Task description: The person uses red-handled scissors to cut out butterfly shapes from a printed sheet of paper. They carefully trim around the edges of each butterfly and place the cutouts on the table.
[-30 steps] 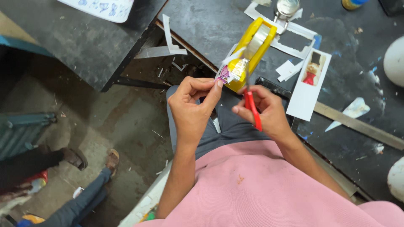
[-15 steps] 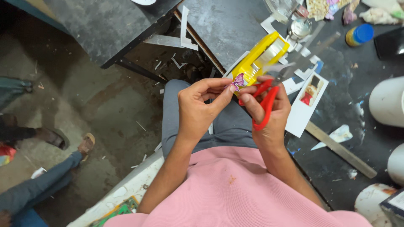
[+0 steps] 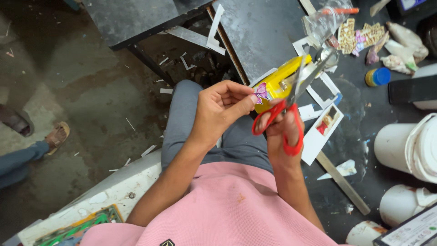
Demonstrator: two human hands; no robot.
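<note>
Butterfly cutout (image 3: pixel 261 92), purple & pink, sat pinched betw. thumb and forefinger tips of my left hand (image 3: pixel 221 109), held up over my lap, just in front of the yellow tape dispenser (image 3: pixel 281 83) at the table (image 3: pixel 264 36) edge. Judged it paper-thin: v. light, floppy, easy to crease or tear, prob. a bit slick if glossy. Best taken by one edge w/ fingertips only, light pressure, leaving the rest of the outline free. That was how I had it: left grip closed on the lower-left part of the cutout, wings sticking out to the right.

Right hand (image 3: pixel 278 132) was threaded through the red loops of the scissors (image 3: pixel 291 107), fingers wrapped tight on the handles; blades stood apart, pointing up & away toward the table, tips past the cutout. Couldn't tell if a blade touched the paper.

Pose: both forearms came up from my chest, elbows tucked in, wrists angled toward each other so the hands nearly met above my knee. Left wrist bent inward; right hand sat lower, knuckles facing me.

White buckets (image 3: pixel 409 146) stood well apart on the right.
</note>
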